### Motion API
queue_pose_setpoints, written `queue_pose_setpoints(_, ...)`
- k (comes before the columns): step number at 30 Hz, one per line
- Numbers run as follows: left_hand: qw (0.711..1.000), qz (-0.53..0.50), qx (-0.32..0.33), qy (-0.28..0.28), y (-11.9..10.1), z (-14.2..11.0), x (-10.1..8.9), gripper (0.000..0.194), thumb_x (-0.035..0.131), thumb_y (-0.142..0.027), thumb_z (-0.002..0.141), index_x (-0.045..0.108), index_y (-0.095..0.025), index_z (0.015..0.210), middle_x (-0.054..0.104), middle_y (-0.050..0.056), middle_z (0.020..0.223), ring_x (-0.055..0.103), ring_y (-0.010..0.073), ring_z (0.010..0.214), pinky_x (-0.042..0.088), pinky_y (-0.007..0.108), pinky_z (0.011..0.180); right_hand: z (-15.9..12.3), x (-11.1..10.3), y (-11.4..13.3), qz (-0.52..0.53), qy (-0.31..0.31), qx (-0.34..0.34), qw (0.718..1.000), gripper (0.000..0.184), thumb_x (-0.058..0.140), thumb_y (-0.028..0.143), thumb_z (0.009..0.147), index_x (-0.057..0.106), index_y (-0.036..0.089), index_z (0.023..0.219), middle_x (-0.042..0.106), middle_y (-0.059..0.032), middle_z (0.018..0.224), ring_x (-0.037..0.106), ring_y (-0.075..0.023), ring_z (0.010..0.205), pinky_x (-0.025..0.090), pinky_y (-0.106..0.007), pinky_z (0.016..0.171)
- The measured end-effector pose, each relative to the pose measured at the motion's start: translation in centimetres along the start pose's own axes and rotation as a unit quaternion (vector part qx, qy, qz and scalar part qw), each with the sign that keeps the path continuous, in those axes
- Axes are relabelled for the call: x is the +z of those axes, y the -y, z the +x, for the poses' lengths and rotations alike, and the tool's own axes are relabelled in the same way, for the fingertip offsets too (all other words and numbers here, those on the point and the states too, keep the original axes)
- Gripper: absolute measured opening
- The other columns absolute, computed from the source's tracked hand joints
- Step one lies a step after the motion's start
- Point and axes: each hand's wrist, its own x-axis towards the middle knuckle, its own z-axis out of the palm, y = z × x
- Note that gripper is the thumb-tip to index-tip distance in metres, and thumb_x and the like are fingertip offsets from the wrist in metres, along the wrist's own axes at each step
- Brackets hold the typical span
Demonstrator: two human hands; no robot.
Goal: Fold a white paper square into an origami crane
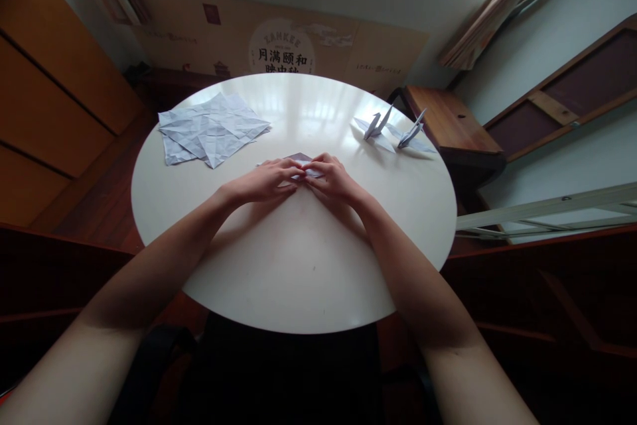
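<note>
Between my two hands, near the middle of the white round table (298, 266), is a small folded piece of paper (298, 157), mostly covered by fingers. My left hand (269, 180) pinches it from the left. From the right, my right hand (329, 176) grips it too, and the fingertips of both hands meet over the paper. Its exact folded shape is hidden. Two folded paper cranes, a nearer-left crane (375, 130) and a crane beside it (411, 136), stand at the table's right rear. Creased paper sheets (212, 126) lie overlapping at the left rear.
Behind the table hangs a tan banner (199, 34) with printed characters. A wooden desk (450, 117) stands to the right rear, and orange-brown cabinets (50, 67) stand at the left. A curtain (497, 10) hangs at the upper right.
</note>
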Motion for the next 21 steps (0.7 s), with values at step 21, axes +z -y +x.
queue_pose_setpoints(21, 1.000, -0.001, 0.001, 0.010, -0.36, -0.03, -0.32, 0.042, 0.056, -0.032, 0.103, 0.062, -0.026, 0.144, 0.053, 0.010, 0.156, 0.053, 0.0314, 0.141, 0.042, 0.048, 0.119, -0.04, 0.06, -0.26, 0.003, -0.003, -0.009, 1.000, 0.029, 0.072, 0.036, 0.092, 0.080, 0.029, 0.119, 0.065, -0.0095, 0.119, 0.062, -0.0286, 0.112, 0.051, -0.048, 0.105)
